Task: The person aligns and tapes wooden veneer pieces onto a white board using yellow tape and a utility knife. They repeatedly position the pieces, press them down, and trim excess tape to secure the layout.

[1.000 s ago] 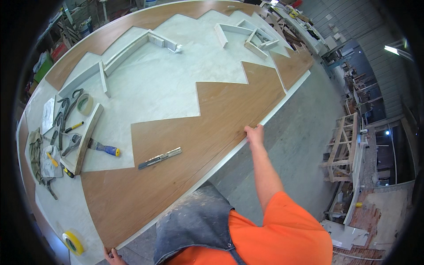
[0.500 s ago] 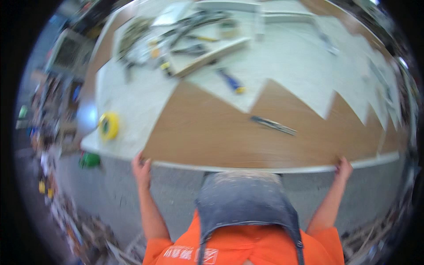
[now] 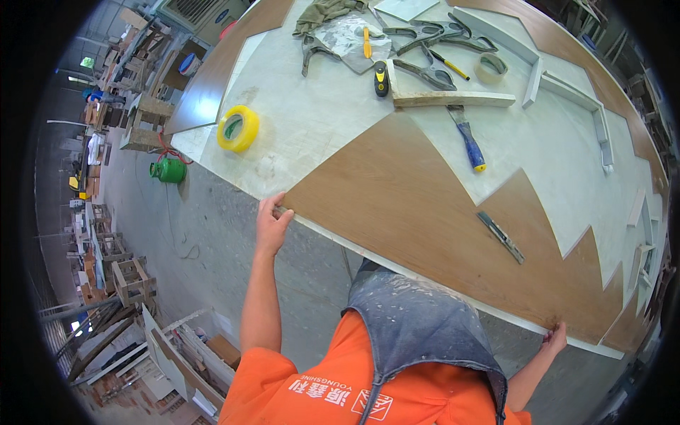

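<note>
A brown wood-grain sheet (image 3: 425,219) with a zigzag far edge lies on a white-topped table (image 3: 283,134), along its near edge. My left hand (image 3: 272,225) pinches the sheet's left corner, thumb and fingers closed at the rim. My right hand (image 3: 555,338) grips the same near edge further right; its fingers are partly hidden. On the sheet, between my hands, rests a utility knife (image 3: 500,237). Beyond the zigzag edge lies a scraper (image 3: 466,139) with a blue and yellow handle. A roll of yellow tape (image 3: 238,128) sits left of the sheet.
Spring clamps (image 3: 425,74), a pale wooden strip (image 3: 453,100), a tape roll (image 3: 490,69) and a cloth (image 3: 327,15) lie on the table's far part. White angled strips (image 3: 577,93) stand at right. A green canister (image 3: 168,170) is on the floor at left.
The whole view has swung to the left, so the table and its things appear tilted and shifted. Both hands stay at the sheet's near edge.
</note>
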Tool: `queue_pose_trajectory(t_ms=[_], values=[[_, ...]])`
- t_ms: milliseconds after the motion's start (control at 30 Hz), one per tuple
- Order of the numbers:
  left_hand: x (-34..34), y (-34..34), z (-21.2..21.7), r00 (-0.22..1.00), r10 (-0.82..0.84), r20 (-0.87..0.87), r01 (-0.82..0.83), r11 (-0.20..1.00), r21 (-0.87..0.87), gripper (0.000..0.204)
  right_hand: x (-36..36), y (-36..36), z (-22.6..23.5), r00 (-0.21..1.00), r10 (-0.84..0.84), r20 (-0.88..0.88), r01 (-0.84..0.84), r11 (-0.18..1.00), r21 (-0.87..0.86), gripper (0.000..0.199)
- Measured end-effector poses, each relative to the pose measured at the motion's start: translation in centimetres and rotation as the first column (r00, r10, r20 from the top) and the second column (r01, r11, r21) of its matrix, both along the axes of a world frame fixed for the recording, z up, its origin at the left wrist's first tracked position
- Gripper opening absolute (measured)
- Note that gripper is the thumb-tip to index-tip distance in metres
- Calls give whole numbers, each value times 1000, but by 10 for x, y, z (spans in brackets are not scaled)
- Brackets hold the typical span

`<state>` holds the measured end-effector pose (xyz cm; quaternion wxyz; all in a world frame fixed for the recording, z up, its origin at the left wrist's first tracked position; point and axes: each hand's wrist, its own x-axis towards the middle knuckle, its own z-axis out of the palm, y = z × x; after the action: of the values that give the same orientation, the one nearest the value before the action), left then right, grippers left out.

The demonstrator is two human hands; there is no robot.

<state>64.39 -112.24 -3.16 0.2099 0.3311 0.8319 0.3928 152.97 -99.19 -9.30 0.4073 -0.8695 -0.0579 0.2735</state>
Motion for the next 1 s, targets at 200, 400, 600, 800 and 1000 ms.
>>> queue_pose_trajectory(t_ms=[200,400,600,800,1000], values=[[0,1,-1,1000,7,1,-7,1000,15,55,-11,1,7,1000,-2,18,2,1000,-7,27],[-3,-1,-4,1000,9,8,-9,1000,6,54,-20,1,10,1000,7,18,-7,1000,1,27],[-3,-2,-5,1000,26,17,-26,1000,4,54,-22,-3,12,999,28,16,-28,999,24,25],[-2,-1,-3,998,23,53,-24,1000,19,54,-25,-3,19,999,39,22,-39,999,14,21],[-5,-2,-6,997,24,75,-26,999,37,53,-43,3,27,999,22,50,-24,999,34,21]])
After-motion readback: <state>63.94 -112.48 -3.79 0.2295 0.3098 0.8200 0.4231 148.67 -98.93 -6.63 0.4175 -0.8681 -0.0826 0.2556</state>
